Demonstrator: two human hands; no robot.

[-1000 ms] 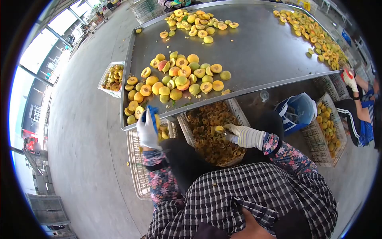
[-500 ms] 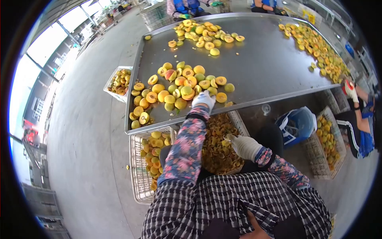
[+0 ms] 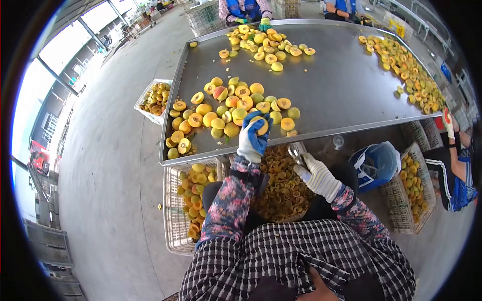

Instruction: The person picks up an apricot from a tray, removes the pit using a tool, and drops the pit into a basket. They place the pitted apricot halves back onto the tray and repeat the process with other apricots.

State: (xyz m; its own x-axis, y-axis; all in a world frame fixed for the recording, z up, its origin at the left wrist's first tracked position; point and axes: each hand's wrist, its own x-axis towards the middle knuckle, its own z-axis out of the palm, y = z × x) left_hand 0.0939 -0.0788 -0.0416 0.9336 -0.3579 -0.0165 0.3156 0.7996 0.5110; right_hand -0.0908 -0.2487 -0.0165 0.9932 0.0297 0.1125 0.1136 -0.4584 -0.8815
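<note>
My left hand (image 3: 251, 139), in a white glove with a blue palm, is closed round a peach half (image 3: 259, 126) just above the table's near edge. The yellow cut face of the fruit is turned up. My right hand (image 3: 321, 178), in a striped knitted glove, grips a small shiny metal hand tool (image 3: 295, 154); its exact kind is hard to make out. Below and between my hands sits a crate of brown-orange peach scraps (image 3: 281, 188). A pile of halved peaches (image 3: 231, 108) lies on the metal table (image 3: 321, 85) beyond my left hand.
More halves lie in a far pile (image 3: 268, 47) and a right-hand pile (image 3: 406, 70). A crate of peaches (image 3: 170, 220) stands at my left, another basket (image 3: 150, 108) beyond it. A blue bucket (image 3: 376, 163) and crate (image 3: 411, 190) stand right. Co-workers sit around the table.
My left hand has drawn back from the pile and turned over, now with a peach half in it. My right hand has risen slightly, bringing the metal tool into clearer view.
</note>
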